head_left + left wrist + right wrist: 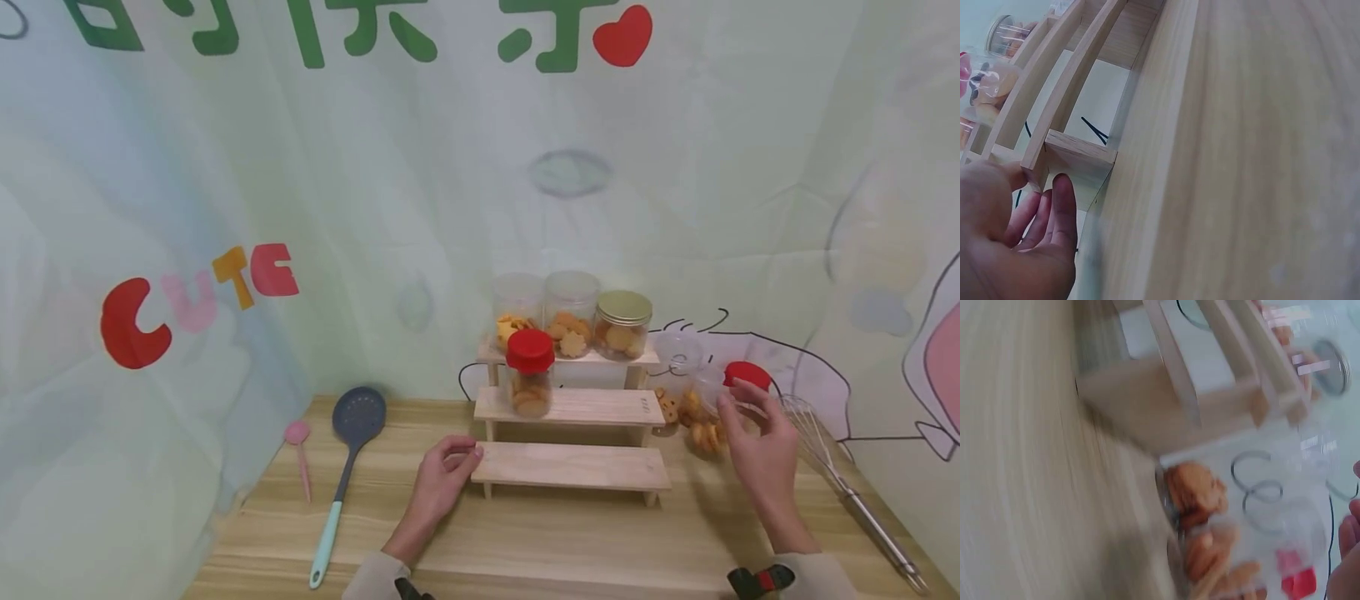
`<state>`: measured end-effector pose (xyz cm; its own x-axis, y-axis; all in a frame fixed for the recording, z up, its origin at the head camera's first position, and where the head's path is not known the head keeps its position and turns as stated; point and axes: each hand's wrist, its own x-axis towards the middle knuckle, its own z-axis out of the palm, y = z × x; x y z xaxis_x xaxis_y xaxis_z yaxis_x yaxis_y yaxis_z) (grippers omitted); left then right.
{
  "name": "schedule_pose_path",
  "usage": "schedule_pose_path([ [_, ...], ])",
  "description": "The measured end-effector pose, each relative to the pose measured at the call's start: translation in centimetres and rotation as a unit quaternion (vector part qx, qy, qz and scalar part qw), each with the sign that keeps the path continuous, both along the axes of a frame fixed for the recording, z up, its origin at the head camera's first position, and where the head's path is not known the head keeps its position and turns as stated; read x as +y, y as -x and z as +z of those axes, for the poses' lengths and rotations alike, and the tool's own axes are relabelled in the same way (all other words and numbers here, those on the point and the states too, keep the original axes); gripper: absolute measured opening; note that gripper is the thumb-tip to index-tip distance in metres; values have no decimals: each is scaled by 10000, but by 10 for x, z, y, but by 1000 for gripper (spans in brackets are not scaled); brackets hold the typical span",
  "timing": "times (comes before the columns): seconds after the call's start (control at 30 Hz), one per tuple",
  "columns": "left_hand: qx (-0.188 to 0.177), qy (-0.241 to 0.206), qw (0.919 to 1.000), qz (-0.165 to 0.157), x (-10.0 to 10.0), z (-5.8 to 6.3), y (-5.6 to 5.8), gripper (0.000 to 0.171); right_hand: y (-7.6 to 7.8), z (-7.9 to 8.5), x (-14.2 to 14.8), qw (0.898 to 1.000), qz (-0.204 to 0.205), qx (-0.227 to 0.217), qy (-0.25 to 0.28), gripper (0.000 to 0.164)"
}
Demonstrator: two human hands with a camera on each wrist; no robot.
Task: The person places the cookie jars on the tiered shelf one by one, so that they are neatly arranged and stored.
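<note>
A three-tier wooden stand (570, 464) is on the table. My left hand (442, 475) pinches the left end of its lowest tier; in the left wrist view the thumb is at the board's corner (1036, 164). On the middle tier stands a red-lidded jar of cookies (530, 392). Two clear jars (572, 321) and a gold-lidded jar (622, 333) stand on top. My right hand (765, 450) is by the clear cookie jars (705, 429) right of the stand, fingers apart and bent, nothing in them. A red lid (746, 375) shows behind it.
A grey skimmer (358, 421) with a mint handle and a small pink spoon (298, 433) lie on the left. At the right edge lies a metal whisk (847, 492). A printed cloth backdrop (420, 208) hangs behind the table.
</note>
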<state>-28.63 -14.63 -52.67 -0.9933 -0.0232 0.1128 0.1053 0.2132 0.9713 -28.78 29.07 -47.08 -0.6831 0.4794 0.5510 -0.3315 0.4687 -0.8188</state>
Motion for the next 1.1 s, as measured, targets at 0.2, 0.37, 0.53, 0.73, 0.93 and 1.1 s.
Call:
schedule_pose_path([
  [0.2, -48, -14, 10000, 3, 0, 1, 0, 34, 2, -8, 21, 9910, -320, -1293, 97, 63],
  [0.37, -61, -106, 9999, 4, 0, 1, 0, 34, 6, -17, 31, 9797, 264, -1984, 90, 81],
  [0.53, 20, -46, 10000, 23, 0, 2, 1, 35, 9, -29, 36, 9676, 756, -2402, -174, 95],
  [0.73, 91, -19, 10000, 12, 0, 2, 1, 34, 11, -36, 37, 9643, 893, -2487, -195, 95],
  [0.93, 8, -99, 10000, 6, -1, 0, 2, 34, 12, -38, 38, 9596, 992, -2631, -89, 95],
  [1.1, -16, -112, 9999, 18, -1, 0, 2, 33, 12, -39, 39, 9564, 990, -2746, -13, 93],
])
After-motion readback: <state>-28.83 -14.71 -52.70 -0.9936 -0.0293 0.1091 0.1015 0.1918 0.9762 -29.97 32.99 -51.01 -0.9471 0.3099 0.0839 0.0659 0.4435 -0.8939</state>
